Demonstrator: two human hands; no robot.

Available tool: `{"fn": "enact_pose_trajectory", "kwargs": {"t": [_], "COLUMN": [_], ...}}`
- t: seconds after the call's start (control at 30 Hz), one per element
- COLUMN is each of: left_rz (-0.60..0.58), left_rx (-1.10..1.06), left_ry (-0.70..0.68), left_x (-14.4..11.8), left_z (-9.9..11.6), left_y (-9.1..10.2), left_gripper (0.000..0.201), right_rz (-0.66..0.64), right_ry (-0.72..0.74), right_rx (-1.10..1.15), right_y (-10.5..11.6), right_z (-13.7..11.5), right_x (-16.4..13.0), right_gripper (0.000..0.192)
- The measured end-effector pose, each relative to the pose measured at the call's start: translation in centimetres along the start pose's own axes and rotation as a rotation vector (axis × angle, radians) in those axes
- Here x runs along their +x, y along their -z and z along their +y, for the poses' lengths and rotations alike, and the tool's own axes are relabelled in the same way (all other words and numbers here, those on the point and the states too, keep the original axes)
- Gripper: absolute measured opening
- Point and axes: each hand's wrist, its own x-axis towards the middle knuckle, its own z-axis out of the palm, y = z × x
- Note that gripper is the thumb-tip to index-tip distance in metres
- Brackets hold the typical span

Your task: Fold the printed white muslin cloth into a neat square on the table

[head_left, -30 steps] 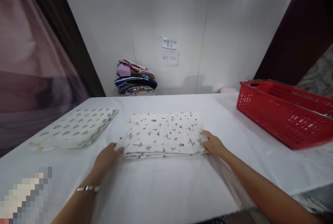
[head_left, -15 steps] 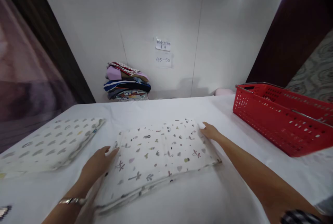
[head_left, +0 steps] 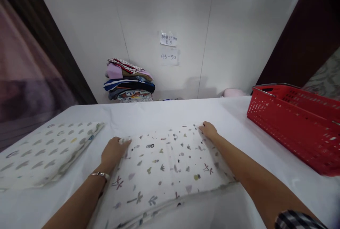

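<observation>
A folded white cloth (head_left: pixel 166 165) printed with small plants and shapes lies flat in front of me, its layered edge facing me. My left hand (head_left: pixel 114 152) is closed on its far left corner, thumb on top and fingers partly hidden beneath. At the far right corner, my right hand (head_left: pixel 209 130) pinches the cloth's edge, with some fingertips out of sight. A second folded cloth (head_left: pixel 50 151) with grey cloud-like prints lies to the left, apart from my left hand.
A red plastic basket (head_left: pixel 294 122) stands on the right of the white-covered table (head_left: pixel 159 113). Against the wall at the back is a stack of folded fabrics (head_left: pixel 130 82). Paper signs (head_left: pixel 169 50) hang on the wall; a pink item (head_left: pixel 233 93) sits behind the table's far edge.
My left hand has moved up and right along the cloth's side to its far corner and closed there. My right hand has shifted slightly left onto the other far corner.
</observation>
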Motion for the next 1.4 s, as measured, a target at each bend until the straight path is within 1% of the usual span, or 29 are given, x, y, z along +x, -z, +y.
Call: {"fn": "enact_pose_trajectory", "kwargs": {"t": [0.07, 0.13, 0.27, 0.4, 0.5, 0.57, 0.67, 0.77, 0.83, 0.87, 0.93, 1.03, 1.1, 1.17, 1.23, 1.27, 1.33, 1.4], "left_rz": [0.001, -0.004, 0.013, -0.009, 0.021, 0.035, 0.055, 0.121, 0.156, 0.161, 0.137, 0.034, -0.047, -0.138, -0.186, -0.198, -0.215, -0.227], "left_rx": [0.016, 0.013, 0.005, 0.042, 0.041, 0.057, 0.135, 0.277, 0.33, 0.322, 0.238, 0.021, -0.139, -0.258, -0.318, -0.324, -0.317, -0.31], "left_ry": [-0.008, 0.007, 0.031, 0.094, 0.063, 0.02, -0.09, -0.247, -0.368, -0.442, -0.616, -0.861, -0.981, -1.09, -1.124, -1.119, -1.078, -1.022], "left_x": [-0.1, 0.3, 2.4, 3.8, 3.5, 2.8, 1.2, -0.9, -2.5, -3.4, -5.8, -10.6, -14.5, -18.0, -20.7, -21.6, -22.6, -23.0], "left_z": [0.4, 1.0, 2.3, 2.8, 2.2, 1.5, 0.4, 0.1, 0.9, 1.8, 4.5, 10.2, 14.3, 18.0, 20.8, 21.8, 23.1, 23.8], "left_y": [0.3, 0.8, 1.1, 0.1, -0.6, -0.7, -0.4, -0.1, -0.1, -0.2, -0.9, -2.9, -4.6, -6.2, -7.7, -8.3, -9.4, -10.2], "left_gripper": [0.06, 0.06, 0.059, 0.058, 0.066, 0.071, 0.067, 0.053, 0.042, 0.038, 0.034, 0.032, 0.03, 0.027, 0.025, 0.024, 0.022, 0.018], "right_rz": [0.046, 0.084, 0.134, 0.086, 0.046, -0.003, -0.096, -0.215, -0.317, -0.359, -0.403, -0.385, -0.36, -0.346, -0.358, -0.369, -0.393, -0.412], "right_ry": [0.031, 0.061, 0.087, 0.05, 0.032, 0.001, -0.042, -0.08, -0.133, -0.161, -0.194, -0.207, -0.204, -0.186, -0.153, -0.139, -0.118, -0.111], "right_rx": [0.019, 0.043, 0.149, 0.182, 0.187, 0.201, 0.286, 0.516, 0.699, 0.778, 0.904, 1.036, 1.097, 1.125, 1.136, 1.142, 1.163, 1.184], "right_y": [-0.1, -0.2, -0.4, -0.8, -0.4, 0.3, 1.6, 2.6, 3.0, 3.1, 3.3, 3.4, 3.4, 3.5, 3.6, 3.7, 3.8, 3.9], "right_z": [0.3, 0.3, -0.5, -1.2, -0.9, -0.2, 1.4, 3.7, 5.4, 6.1, 7.2, 7.7, 7.6, 7.5, 7.7, 7.8, 8.3, 8.6], "right_x": [0.0, 0.3, 1.7, 3.0, 2.9, 1.9, -1.1, -5.1, -7.6, -8.8, -10.9, -13.2, -14.1, -14.6, -14.8, -14.9, -14.9, -14.8], "right_gripper": [0.021, 0.022, 0.025, 0.031, 0.049, 0.059, 0.064, 0.063, 0.061, 0.06, 0.056, 0.049, 0.046, 0.044, 0.045, 0.046, 0.049, 0.049]}}
